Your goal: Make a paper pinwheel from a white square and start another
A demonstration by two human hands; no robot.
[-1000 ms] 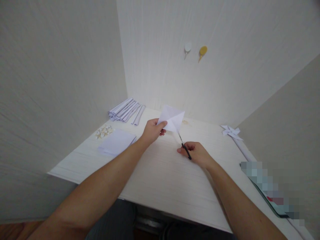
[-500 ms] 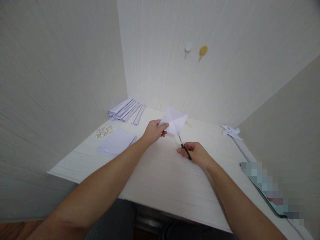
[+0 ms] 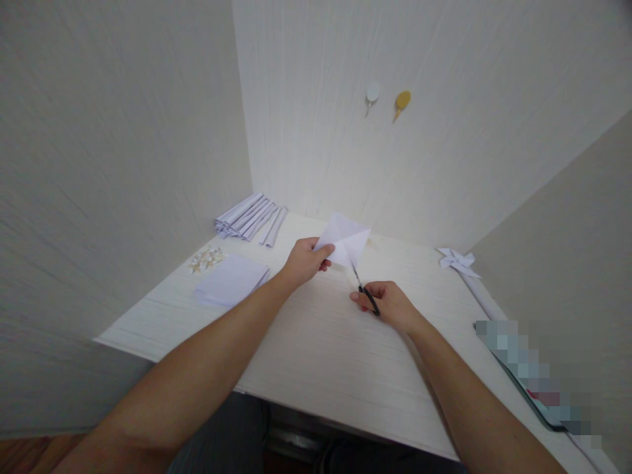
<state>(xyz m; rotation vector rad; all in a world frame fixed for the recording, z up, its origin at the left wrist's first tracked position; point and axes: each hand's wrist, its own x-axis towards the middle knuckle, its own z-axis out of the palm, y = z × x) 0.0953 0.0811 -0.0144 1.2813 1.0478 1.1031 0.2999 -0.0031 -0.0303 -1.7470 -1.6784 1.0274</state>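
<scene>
My left hand [image 3: 309,258] pinches the left corner of a white square of paper [image 3: 348,230], its thumb on top. Crease lines run across the sheet. In my right hand [image 3: 388,303] is a pair of scissors [image 3: 368,296] with black handles, fingers closed around the loops. The blades meet the paper's lower edge and point toward its middle. Both hands are above the white table [image 3: 316,349].
To the left lie a stack of paper squares [image 3: 232,280], a heap of small white-and-gold pins [image 3: 205,259] and several rolled paper tubes [image 3: 247,217]. At right sit a paper pinwheel [image 3: 458,261] and a blurred, dark-edged flat object [image 3: 526,375]. Walls enclose the table.
</scene>
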